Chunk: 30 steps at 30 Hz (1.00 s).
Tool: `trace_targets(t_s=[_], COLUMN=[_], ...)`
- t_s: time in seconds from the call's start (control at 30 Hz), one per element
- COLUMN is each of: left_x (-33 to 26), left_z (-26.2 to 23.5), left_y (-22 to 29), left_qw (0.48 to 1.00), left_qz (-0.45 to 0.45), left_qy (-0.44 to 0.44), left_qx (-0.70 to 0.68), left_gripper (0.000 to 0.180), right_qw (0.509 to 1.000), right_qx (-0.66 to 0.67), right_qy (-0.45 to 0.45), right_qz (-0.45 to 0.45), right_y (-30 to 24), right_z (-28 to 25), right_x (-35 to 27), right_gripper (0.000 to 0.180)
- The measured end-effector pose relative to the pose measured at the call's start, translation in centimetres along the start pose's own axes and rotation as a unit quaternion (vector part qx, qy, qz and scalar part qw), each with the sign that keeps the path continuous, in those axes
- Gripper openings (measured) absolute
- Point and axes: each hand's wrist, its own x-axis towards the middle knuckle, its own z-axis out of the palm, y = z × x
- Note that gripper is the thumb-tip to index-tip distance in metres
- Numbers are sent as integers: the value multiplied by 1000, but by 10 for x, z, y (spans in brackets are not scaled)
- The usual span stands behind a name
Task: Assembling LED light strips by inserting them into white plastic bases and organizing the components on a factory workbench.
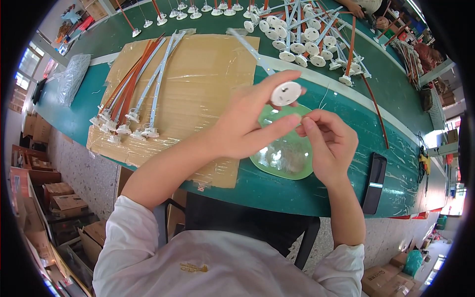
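My left hand (pixel 250 119) holds a white round cap (pixel 286 93) between its fingers and thumb. A narrow strip dotted with small lights (pixel 251 50) runs from behind the cap toward the far side of the table. Close by the left thumb tip, the fingers of my right hand (pixel 334 143) are pinched together. Whatever is between them is too small to make out. Under both hands sits a shallow green dish (pixel 281 175) with a shiny inside; its contents cannot be made out clearly. A thin white wire (pixel 324 97) shows just beyond the right hand.
Brown cardboard (pixel 208 69) covers the table's left, bearing several capped strips (pixel 129 84). More strips are heaped (pixel 309 35) at the far right. A black phone (pixel 374 183) lies near the right edge. Bubble wrap (pixel 74 76) rests far left. Another person's hand (pixel 355 9) shows at the top right.
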Motion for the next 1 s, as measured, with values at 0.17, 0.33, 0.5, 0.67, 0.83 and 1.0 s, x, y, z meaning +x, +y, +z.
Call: trace_targets(t_s=[0.17, 0.33, 0.5, 0.67, 0.83, 1.0], left_x=[-2, -3, -5, -6, -8, -13], left_z=[1, 6, 9, 7, 15, 28], left_y=[1, 5, 7, 6, 9, 14], left_qw=[997, 994, 990, 992, 996, 979], left_qz=[-13, -49, -91, -89, -34, -107], left_qy=[-73, -101, -84, -91, -75, -6], left_qx=[5, 8, -72, -13, -36, -176], left_gripper=[57, 54, 53, 49, 48, 48], right_qw=[978, 952, 918, 896, 885, 915], right_qx=[-141, -212, -242, -284, -305, -203], right_qy=[68, 58, 76, 89, 106, 134], right_qz=[-139, -211, -305, -329, -335, -321], right_y=[0, 0, 3, 4, 0, 1], right_z=[-1, -1, 2, 8, 15, 22], right_x=[-1, 1, 7, 4, 2, 3], right_gripper=[7, 6, 17, 19, 17, 15])
